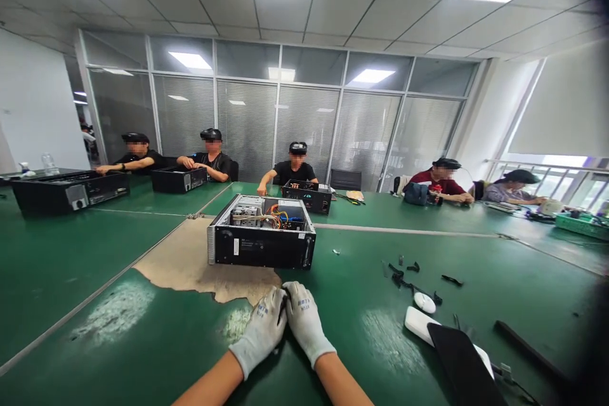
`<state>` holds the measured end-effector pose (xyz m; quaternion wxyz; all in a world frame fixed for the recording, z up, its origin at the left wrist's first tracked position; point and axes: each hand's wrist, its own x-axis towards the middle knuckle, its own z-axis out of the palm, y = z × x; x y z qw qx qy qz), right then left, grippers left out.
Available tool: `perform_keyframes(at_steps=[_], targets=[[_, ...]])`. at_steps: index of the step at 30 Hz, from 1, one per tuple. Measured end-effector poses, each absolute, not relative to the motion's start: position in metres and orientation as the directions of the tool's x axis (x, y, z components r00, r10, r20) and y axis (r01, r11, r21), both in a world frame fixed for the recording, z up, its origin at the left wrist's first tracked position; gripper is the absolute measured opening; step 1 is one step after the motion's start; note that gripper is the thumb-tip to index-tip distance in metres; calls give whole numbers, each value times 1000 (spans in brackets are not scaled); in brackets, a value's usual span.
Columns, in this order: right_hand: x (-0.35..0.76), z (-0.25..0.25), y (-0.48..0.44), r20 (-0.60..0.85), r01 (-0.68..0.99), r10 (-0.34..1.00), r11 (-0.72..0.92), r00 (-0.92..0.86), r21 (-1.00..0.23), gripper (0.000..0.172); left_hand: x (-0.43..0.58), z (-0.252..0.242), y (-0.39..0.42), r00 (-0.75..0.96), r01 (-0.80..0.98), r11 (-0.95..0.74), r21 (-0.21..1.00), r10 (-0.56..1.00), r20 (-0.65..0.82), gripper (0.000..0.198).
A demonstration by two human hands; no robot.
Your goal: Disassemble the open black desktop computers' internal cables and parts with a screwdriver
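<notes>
Both my hands wear white knit gloves and rest side by side on the green table mat (143,342), just in front of an open black computer case (261,241). My left hand (261,330) and my right hand (304,323) touch at the fingers, which are pressed together. A thin dark piece (284,306) shows between them; I cannot make out what it is. The case lies flat with its lid off, showing a metal drive cage and coloured cables inside.
Small black parts (404,273) lie scattered to the right, with a white oval piece (424,302) and a black tablet (464,368) over a white device. A worn beige patch (190,263) marks the mat. Several people sit at the far edge with other cases (66,190).
</notes>
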<state>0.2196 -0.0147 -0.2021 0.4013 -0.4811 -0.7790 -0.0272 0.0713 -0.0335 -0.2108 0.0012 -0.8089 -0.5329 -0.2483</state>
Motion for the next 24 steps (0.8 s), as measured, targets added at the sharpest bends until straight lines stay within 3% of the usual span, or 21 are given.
perform_keyframes(at_steps=[5, 12, 18, 24], targets=[[219, -192, -21, 597, 733, 762, 553, -252, -397, 34, 71, -190, -43, 300, 837, -415, 357, 893, 334, 38], [208, -189, -23, 481, 853, 837, 433, -260, -292, 27, 67, -185, -43, 293, 879, -354, 320, 929, 225, 42], [209, -189, -23, 466, 842, 844, 439, -266, -314, 28, 69, -167, -50, 254, 880, -307, 363, 949, 187, 41], [210, -182, -26, 479, 846, 844, 424, -240, -323, 18, 69, -156, -53, 168, 818, -235, 525, 971, 173, 22]])
